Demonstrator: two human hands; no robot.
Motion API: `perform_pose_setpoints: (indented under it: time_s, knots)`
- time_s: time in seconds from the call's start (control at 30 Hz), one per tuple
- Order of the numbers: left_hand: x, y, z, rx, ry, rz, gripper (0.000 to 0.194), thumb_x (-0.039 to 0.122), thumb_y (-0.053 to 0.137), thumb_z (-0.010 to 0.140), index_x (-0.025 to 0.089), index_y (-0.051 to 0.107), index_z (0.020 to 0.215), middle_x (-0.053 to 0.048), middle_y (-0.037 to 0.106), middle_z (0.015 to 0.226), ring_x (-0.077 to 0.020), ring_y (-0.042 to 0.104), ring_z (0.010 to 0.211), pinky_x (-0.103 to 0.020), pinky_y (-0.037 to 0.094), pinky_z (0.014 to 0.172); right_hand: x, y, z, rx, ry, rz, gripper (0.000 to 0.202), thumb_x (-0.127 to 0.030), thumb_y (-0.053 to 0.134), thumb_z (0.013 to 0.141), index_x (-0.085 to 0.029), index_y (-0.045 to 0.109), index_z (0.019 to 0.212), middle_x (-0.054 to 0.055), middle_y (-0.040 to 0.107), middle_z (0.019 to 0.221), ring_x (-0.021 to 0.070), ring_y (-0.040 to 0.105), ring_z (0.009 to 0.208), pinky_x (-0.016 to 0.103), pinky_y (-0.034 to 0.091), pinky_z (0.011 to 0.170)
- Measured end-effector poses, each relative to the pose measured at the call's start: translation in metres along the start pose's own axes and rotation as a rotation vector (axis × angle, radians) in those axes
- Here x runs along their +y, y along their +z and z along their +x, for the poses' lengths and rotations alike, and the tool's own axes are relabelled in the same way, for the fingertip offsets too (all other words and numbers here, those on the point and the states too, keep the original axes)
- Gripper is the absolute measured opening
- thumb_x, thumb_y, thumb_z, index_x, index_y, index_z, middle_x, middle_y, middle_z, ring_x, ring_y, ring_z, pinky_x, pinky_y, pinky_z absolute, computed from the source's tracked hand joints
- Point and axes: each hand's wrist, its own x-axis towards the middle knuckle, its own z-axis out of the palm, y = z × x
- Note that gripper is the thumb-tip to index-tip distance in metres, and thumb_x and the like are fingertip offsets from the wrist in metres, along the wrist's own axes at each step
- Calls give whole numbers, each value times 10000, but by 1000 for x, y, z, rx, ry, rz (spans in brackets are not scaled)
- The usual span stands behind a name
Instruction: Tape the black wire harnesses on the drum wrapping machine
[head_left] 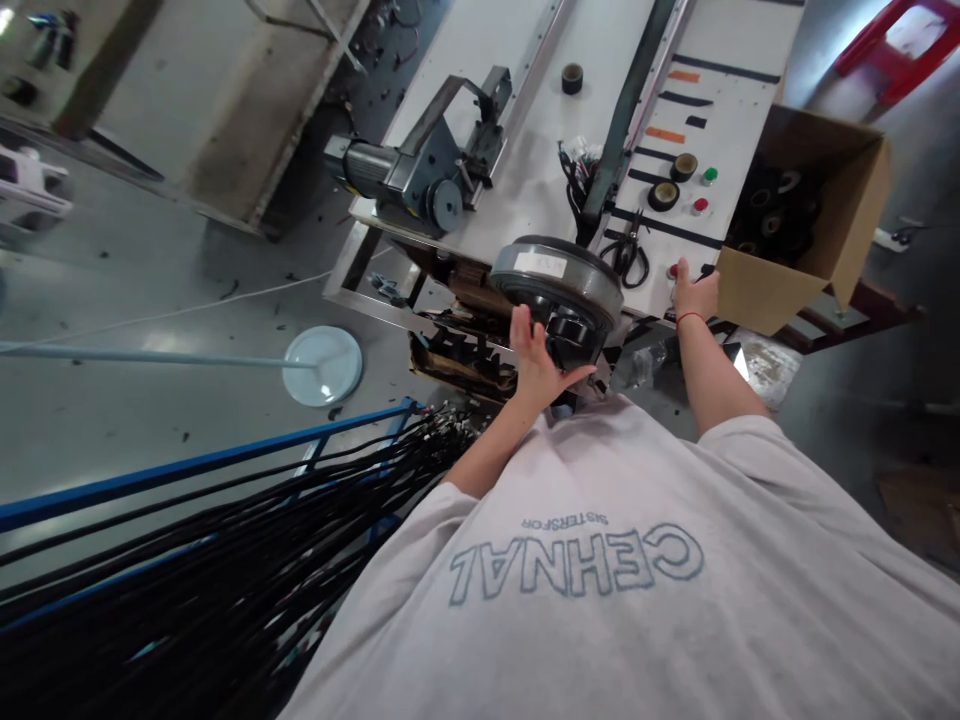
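My left hand (534,365) is open, fingers spread and thumb stretched out, just in front of a round machine head (559,268) with a grey rim, a white label and black parts inside. Whether the fingertips touch it I cannot tell. At the near right corner of the white worktable (525,190), my right hand (694,292) is curled over the edge, its thumb at a red button (673,271). Black-handled scissors (628,258) lie between the machine head and that hand. A bundle of dark wires (577,185) with pale ends lies behind the head.
Rolls of black tape (664,195) sit near green and red buttons (700,206). A cardboard box (851,215) of dark rolls stands right of the table. On the left are a motor unit (427,165), a blue rack (225,460) hung with black cables, and a round-based stand (322,366).
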Motion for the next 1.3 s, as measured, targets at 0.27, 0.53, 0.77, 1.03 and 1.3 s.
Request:
perform_pose_setpoints:
  time_s: [0.27, 0.53, 0.77, 1.03, 1.3]
  knots:
    - [13, 21, 19, -95, -103, -161, 972, 733, 753, 647, 187, 453, 1392, -233, 325, 1560, -409, 141, 1535, -624, 152, 1227, -1, 1, -5, 11, 23, -7, 759, -698, 547, 872, -123, 448, 1357, 222, 564, 1329, 341, 562, 1223, 535, 393, 1065]
    - [-20, 2, -57, -73, -384, -278, 1055, 634, 757, 719, 169, 229, 1504, -250, 393, 1499, -310, 520, 1314, -469, 437, 1082, 0, 0, -3, 28, 6, 29, 753, -737, 554, 841, -159, 490, 1320, 200, 586, 1290, 359, 559, 1216, 568, 408, 1038]
    - [-60, -19, -112, -352, -746, -201, 214, 371, 656, 810, 159, 633, 830, -46, 699, 812, -183, 649, 790, -305, 508, 806, -2, -1, 1, -2, -18, -26, 755, -690, 509, 901, -92, 448, 1358, 257, 545, 1328, 359, 524, 1238, 537, 385, 1058]
    - [-39, -53, -126, -248, -706, -264, 303, 461, 578, 853, 172, 664, 883, -43, 710, 840, -182, 637, 804, -280, 482, 780, -7, -6, -2, -8, -2, -34, 697, -651, 524, 912, -107, 442, 1340, 233, 552, 1330, 354, 528, 1235, 510, 376, 1058]
    - [-8, -54, -92, -146, -665, -343, 328, 476, 496, 921, 188, 645, 869, -34, 668, 785, -173, 621, 805, -278, 485, 816, -8, -6, -1, -11, 4, -34, 698, -624, 528, 928, -71, 435, 1344, 262, 541, 1361, 355, 522, 1260, 462, 374, 1055]
